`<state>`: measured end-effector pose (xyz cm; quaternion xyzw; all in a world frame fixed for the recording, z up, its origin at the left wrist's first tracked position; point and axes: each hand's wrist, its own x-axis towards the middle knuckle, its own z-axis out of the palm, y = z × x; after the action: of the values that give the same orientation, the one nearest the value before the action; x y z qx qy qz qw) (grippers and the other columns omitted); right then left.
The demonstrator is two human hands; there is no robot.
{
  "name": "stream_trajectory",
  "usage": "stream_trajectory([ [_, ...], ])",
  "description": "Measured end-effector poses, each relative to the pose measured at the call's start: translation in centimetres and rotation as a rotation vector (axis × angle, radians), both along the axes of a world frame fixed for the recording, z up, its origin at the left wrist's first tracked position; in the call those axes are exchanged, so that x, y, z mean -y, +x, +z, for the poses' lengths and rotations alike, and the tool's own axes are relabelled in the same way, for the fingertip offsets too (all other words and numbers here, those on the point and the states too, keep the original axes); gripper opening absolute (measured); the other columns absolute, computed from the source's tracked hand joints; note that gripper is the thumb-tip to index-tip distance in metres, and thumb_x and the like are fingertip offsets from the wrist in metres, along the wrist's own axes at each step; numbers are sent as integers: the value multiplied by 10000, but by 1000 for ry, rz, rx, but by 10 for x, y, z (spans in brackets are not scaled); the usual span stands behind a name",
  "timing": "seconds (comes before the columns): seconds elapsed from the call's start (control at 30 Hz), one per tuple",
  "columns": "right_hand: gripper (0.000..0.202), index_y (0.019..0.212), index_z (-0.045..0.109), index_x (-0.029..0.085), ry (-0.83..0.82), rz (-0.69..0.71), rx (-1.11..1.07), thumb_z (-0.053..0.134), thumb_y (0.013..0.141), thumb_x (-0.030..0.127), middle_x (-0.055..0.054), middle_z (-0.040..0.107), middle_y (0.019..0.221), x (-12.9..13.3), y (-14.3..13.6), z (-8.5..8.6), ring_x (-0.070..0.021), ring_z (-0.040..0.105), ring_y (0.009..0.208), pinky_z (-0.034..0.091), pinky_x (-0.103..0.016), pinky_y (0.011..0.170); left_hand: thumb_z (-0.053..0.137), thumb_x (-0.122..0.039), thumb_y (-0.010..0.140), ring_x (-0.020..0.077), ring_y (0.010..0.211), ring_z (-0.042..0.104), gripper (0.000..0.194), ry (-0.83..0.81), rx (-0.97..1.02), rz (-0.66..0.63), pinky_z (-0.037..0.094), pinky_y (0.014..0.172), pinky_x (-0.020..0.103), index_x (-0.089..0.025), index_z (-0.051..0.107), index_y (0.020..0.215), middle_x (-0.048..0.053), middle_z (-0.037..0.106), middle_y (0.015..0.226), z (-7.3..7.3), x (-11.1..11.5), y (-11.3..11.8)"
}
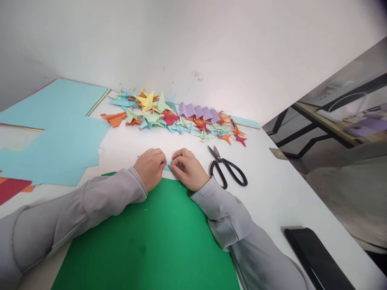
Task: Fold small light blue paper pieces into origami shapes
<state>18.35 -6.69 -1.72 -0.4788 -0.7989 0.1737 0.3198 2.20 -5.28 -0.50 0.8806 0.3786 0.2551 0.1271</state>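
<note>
Along the back wall, a crowded band of small folded papers on the white table: orange, yellow, red, lt blue, pale green, many w/ pointed tips, overlapping. Purple zigzag paper sits among them, R of ctr. Lt-blue strip at the R end, flat nr wall.

L side: stack of blue sheets at back, other colors peeking at its edges; more loose blue sheets in front, overlapping, w/ red paper poking out below.

Scissors, black handles, just R of the right hand; blades slightly apart, tips twd wall. Black phone-like object nr the R table edge, well apart from hands. Beyond that edge, a wood-topped desk on dark framing, blurred.

Large green sheet nearest the wearer, under both forearms; gray sleeves cover parts of its sides.

Small blue paper betw the two hands, just past green sheet's far edge, mostly hidden by fingers. Looks tiny, same lt blue as the stack; exact fold can't be made out. Left hand pinches its L part, fingers curled; right thumb + forefinger together on its R part.
</note>
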Motion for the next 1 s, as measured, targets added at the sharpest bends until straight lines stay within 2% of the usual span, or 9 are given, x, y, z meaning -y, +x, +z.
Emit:
stream_trajectory([
  [0.17, 95, 637, 541, 173, -7, -1, -23, 576, 725, 160, -66, 522, 830, -1, 1, 0, -194, 490, 815, 406, -370, 750, 420, -39, 677, 168, 741, 570, 262, 175, 72, -112, 479, 681, 302, -153, 644, 752, 58, 643, 811, -6, 4, -10],
  [0.4, 107, 629, 547, 180, -6, -1, -43, 590, 726, 173, -51, 528, 814, -1, 2, -1, -181, 492, 794, 416, -355, 727, 417, 4, 616, 161, 730, 564, 337, 310, -63, -165, 478, 675, 282, -162, 676, 753, 56, 656, 835, -15, -1, -14],
  [0.57, 117, 614, 546, 173, -37, -9, -77, 604, 715, 172, -54, 538, 817, -2, 3, 0, -173, 504, 775, 422, -340, 705, 409, 9, 640, 162, 730, 537, 320, 333, -98, -197, 469, 662, 283, -151, 672, 725, 75, 640, 824, -17, -2, -13],
  [0.8, 129, 600, 539, 176, -67, -35, -85, 615, 704, 170, -51, 536, 816, -2, 2, 1, -173, 509, 778, 424, -334, 688, 398, 5, 655, 178, 757, 523, 327, 306, -165, -248, 466, 681, 299, -144, 673, 753, 84, 637, 871, -8, 0, -16],
  [1.0, 125, 596, 545, 174, -79, -42, -97, 623, 694, 167, -53, 538, 817, -1, 2, 1, -176, 510, 782, 425, -334, 685, 379, 16, 621, 158, 735, 540, 357, 253, 1, -202, 465, 683, 277, -138, 662, 774, 66, 656, 852, -14, -3, -18],
])
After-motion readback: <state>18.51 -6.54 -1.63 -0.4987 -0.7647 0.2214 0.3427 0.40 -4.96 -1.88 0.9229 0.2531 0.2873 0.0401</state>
